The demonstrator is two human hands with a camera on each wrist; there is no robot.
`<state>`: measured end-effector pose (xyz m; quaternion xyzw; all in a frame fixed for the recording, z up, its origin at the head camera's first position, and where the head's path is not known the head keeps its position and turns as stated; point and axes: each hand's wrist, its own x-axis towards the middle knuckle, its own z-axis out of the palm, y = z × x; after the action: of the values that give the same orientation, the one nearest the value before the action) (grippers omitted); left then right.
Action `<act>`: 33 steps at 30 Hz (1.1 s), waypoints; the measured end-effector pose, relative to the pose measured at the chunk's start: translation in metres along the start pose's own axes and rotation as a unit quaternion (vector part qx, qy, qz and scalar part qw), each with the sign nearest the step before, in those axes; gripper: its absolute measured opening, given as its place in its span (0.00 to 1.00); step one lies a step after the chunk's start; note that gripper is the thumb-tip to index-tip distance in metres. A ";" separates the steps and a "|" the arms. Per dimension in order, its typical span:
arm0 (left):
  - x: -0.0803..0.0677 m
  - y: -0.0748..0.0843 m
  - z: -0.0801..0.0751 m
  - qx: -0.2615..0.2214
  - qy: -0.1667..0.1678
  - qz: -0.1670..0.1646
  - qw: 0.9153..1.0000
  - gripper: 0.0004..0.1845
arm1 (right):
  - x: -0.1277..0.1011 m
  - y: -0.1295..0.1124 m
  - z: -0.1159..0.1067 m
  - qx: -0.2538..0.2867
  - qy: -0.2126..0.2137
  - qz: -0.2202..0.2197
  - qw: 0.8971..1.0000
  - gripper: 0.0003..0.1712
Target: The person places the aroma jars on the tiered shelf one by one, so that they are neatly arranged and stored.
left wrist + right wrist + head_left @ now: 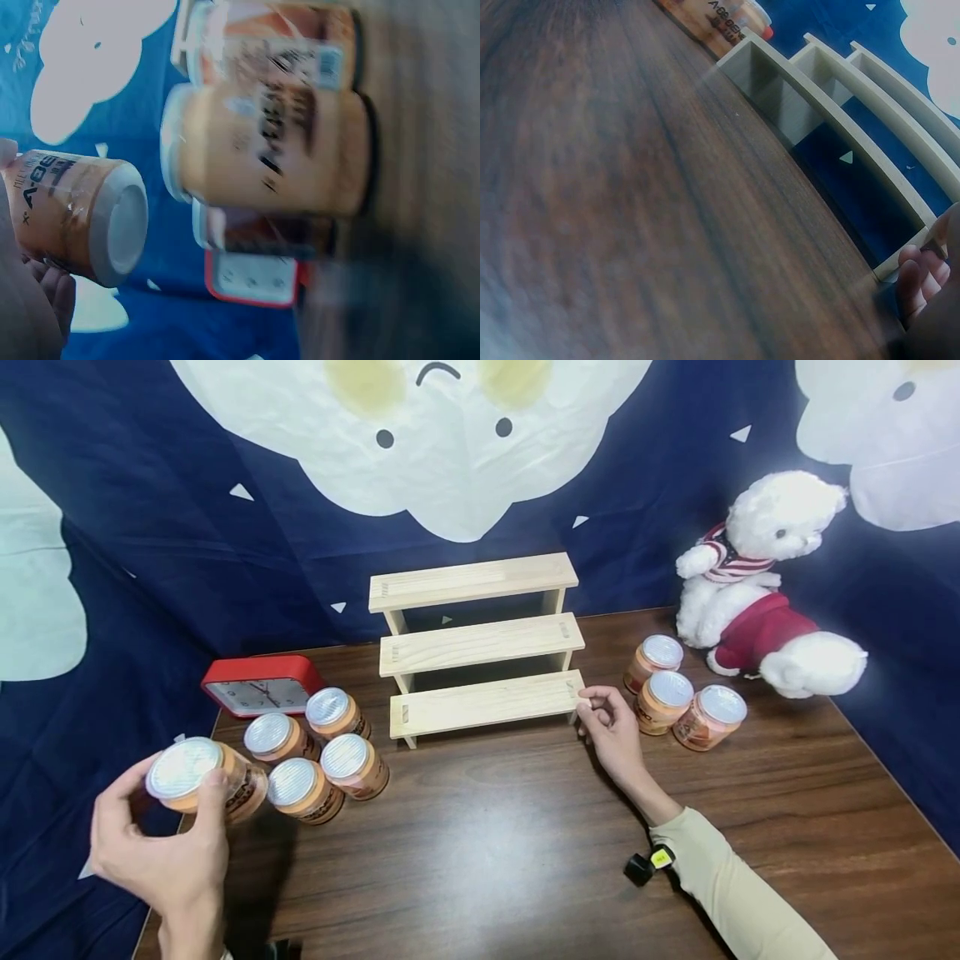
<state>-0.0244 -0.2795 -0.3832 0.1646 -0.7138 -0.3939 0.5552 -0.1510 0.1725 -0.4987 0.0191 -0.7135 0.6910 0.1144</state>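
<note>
My left hand [168, 852] grips an orange jar with a silvery lid [236, 785], raised at the left and tilted; its pale bottom shows in the left wrist view. Just beyond it stand several similar jars [356, 768] in a cluster. At the centre back is a three-tier wooden step rack [483, 702]. Thumb and forefinger of my right hand [611, 731] pinch the right end of its lowest step, the other fingers curled beside the leg in the right wrist view.
A red clock [258, 685] stands behind the left jars. To the right are three more jars [708, 718], with white plush toys [765, 610] behind them. A dark blue cloth [277, 577] with cloud shapes hangs behind the brown wooden table [480, 860].
</note>
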 end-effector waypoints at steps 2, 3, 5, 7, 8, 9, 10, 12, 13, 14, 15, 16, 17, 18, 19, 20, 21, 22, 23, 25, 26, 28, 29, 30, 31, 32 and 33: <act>0.001 0.007 0.005 -0.024 -0.013 -0.006 1.000 0.29 | 0.000 0.000 0.000 0.002 0.000 0.000 1.000 0.11; 0.001 0.010 0.008 -0.037 -0.022 -0.008 0.999 0.29 | 0.000 -0.001 0.000 0.003 -0.001 0.000 1.000 0.11; -0.001 0.017 0.014 -0.058 -0.041 -0.009 0.997 0.28 | -0.001 -0.001 -0.001 0.004 -0.001 -0.001 1.000 0.11; -0.003 0.022 0.021 -0.074 -0.060 -0.005 0.995 0.28 | -0.001 0.000 -0.001 0.003 -0.003 -0.001 1.000 0.11; -0.004 0.023 0.024 -0.079 -0.070 0.000 0.994 0.28 | -0.001 0.000 -0.001 0.005 -0.002 0.000 1.000 0.11; -0.006 0.025 0.028 -0.081 -0.079 0.007 0.994 0.29 | -0.001 0.000 -0.001 0.005 -0.002 0.000 1.000 0.11; -0.007 0.025 0.031 -0.083 -0.088 0.013 0.993 0.29 | -0.001 0.000 -0.001 0.005 -0.002 0.000 1.000 0.11; -0.010 0.027 0.038 -0.094 -0.104 0.025 0.990 0.29 | -0.001 0.000 -0.001 0.004 -0.002 0.000 1.000 0.11; -0.011 0.027 0.041 -0.098 -0.111 0.030 0.988 0.29 | -0.001 0.000 -0.001 0.005 -0.001 0.000 1.000 0.11; -0.013 0.028 0.045 -0.102 -0.119 0.034 0.987 0.29 | -0.001 0.000 0.000 0.006 -0.001 -0.001 1.000 0.11; -0.014 0.029 0.048 -0.106 -0.127 0.037 0.986 0.29 | -0.001 0.000 0.000 0.004 -0.002 -0.002 1.000 0.11; -0.015 0.030 0.050 -0.109 -0.134 0.037 0.984 0.29 | -0.001 0.000 0.000 0.003 -0.002 -0.002 1.000 0.11; -0.016 0.031 0.053 -0.110 -0.141 0.039 0.983 0.30 | -0.001 0.000 -0.001 0.003 -0.002 -0.002 1.000 0.11; -0.018 0.032 0.056 -0.111 -0.147 0.040 0.982 0.30 | -0.001 0.000 -0.001 0.003 -0.002 -0.001 1.000 0.11; -0.019 0.034 0.059 -0.112 -0.153 0.041 0.981 0.30 | -0.001 0.000 -0.001 0.003 -0.003 0.000 1.000 0.11; -0.021 0.035 0.062 -0.115 -0.159 0.041 0.980 0.30 | -0.001 -0.001 -0.001 0.002 -0.004 0.001 1.000 0.11; -0.022 0.037 0.065 -0.116 -0.164 0.043 0.979 0.30 | -0.001 -0.001 -0.001 0.002 -0.004 0.003 1.000 0.11; -0.024 0.039 0.068 -0.115 -0.170 0.046 0.978 0.30 | -0.001 -0.001 -0.001 0.000 -0.004 0.004 1.000 0.11; -0.025 0.042 0.071 -0.115 -0.175 0.051 0.976 0.31 | -0.001 -0.001 -0.001 -0.001 -0.004 0.006 1.000 0.11; -0.028 0.047 0.077 -0.118 -0.188 0.055 0.973 0.31 | -0.002 -0.002 -0.002 -0.002 -0.004 0.007 1.000 0.12; -0.030 0.050 0.079 -0.124 -0.197 0.055 0.971 0.31 | -0.002 -0.002 -0.002 -0.004 -0.004 0.008 1.000 0.12; -0.034 0.055 0.085 -0.126 -0.211 0.054 0.968 0.31 | -0.002 -0.001 -0.002 -0.007 -0.003 0.009 1.000 0.12; -0.036 0.058 0.087 -0.129 -0.221 0.054 0.965 0.31 | -0.002 -0.001 -0.002 -0.006 -0.003 0.010 1.000 0.12; -0.038 0.060 0.089 -0.133 -0.228 0.052 0.963 0.31 | -0.002 -0.001 -0.002 -0.006 -0.004 0.010 1.000 0.12; -0.041 0.062 0.091 -0.137 -0.238 0.052 0.960 0.31 | -0.002 -0.001 -0.002 -0.007 -0.006 0.010 1.000 0.12; -0.043 0.063 0.094 -0.140 -0.244 0.053 0.958 0.31 | -0.002 -0.001 -0.002 -0.007 -0.007 0.010 1.000 0.12; -0.046 0.065 0.096 -0.136 -0.249 0.055 0.957 0.31 | -0.002 -0.001 -0.001 -0.006 -0.007 0.008 1.000 0.12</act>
<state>-0.0849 -0.1712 -0.3725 -0.0554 -0.7771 -0.4845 0.3978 -0.1491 0.1734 -0.4981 0.0175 -0.7188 0.6872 0.1038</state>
